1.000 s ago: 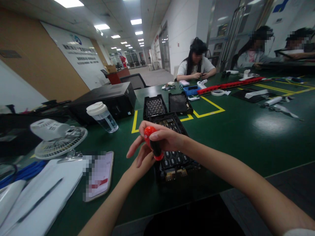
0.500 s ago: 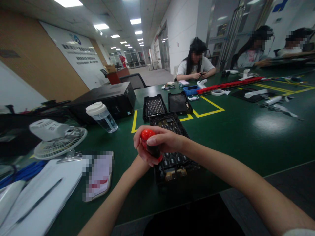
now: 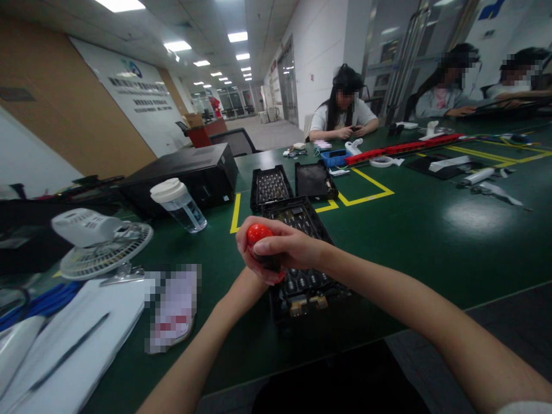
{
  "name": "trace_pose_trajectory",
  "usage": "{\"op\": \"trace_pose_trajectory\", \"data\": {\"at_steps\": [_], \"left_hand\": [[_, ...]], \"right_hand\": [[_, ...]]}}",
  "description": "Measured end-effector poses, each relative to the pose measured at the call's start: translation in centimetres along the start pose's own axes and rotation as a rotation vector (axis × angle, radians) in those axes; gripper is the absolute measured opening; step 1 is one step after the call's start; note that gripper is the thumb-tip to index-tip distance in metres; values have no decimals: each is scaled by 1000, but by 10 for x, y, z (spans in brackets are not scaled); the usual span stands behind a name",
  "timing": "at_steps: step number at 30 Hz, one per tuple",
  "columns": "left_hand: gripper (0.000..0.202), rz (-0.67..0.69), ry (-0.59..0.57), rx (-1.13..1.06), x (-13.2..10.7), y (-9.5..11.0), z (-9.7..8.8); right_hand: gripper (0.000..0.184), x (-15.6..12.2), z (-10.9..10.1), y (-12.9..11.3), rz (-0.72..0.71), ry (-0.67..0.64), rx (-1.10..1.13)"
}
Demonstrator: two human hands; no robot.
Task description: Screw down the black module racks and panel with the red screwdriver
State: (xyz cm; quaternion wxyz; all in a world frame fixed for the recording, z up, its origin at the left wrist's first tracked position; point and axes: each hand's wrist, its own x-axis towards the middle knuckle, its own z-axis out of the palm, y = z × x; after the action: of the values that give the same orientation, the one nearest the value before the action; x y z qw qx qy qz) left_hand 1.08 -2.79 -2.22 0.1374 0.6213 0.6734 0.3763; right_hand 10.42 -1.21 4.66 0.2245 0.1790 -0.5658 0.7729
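My right hand point(image 3: 290, 248) is wrapped round a tool with a red knob and black shaft point(image 3: 257, 234), held upright over the near end of a black tray point(image 3: 302, 221) of small dark parts. My left hand point(image 3: 257, 270) is closed under and round the tool's lower part, mostly hidden behind the right hand. Both hands hover just above the tray's left front corner on the green table point(image 3: 414, 230).
Two more black trays point(image 3: 269, 186) lie beyond, inside yellow tape lines. A cup with a white lid point(image 3: 177, 204), a small fan point(image 3: 101, 241), a phone point(image 3: 172, 307), papers and a black box point(image 3: 190, 169) are to the left. Other people sit at the far side.
My left hand, with fingers apart a second ago, has closed round the lower part of the tool. The tool has shifted slightly left and up.
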Motion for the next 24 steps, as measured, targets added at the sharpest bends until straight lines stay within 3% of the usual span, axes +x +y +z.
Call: {"op": "trace_pose_trajectory", "data": {"at_steps": [3,6,12,15,19,22,24], "left_hand": [[47,33,72,-182,-5,-11,-4],[44,99,74,-274,-6,-21,-2],[59,16,41,-179,-7,-32,1],[61,3,-31,-144,-11,-28,-7],[46,-7,-137,-136,-23,-13,-30],[33,18,-142,-235,-31,1,-47],[20,114,-123,-379,-33,7,-53]], "right_hand": [[14,-1,2,0,-8,37,-24],[15,-1,3,-1,-17,60,-47],[12,-2,8,-2,-33,79,-80],[15,-2,11,-1,-40,86,-93],[18,-3,15,-1,-38,105,-130],[18,-3,19,-1,-42,137,-163],[18,-4,21,-1,-39,150,-182]]}}
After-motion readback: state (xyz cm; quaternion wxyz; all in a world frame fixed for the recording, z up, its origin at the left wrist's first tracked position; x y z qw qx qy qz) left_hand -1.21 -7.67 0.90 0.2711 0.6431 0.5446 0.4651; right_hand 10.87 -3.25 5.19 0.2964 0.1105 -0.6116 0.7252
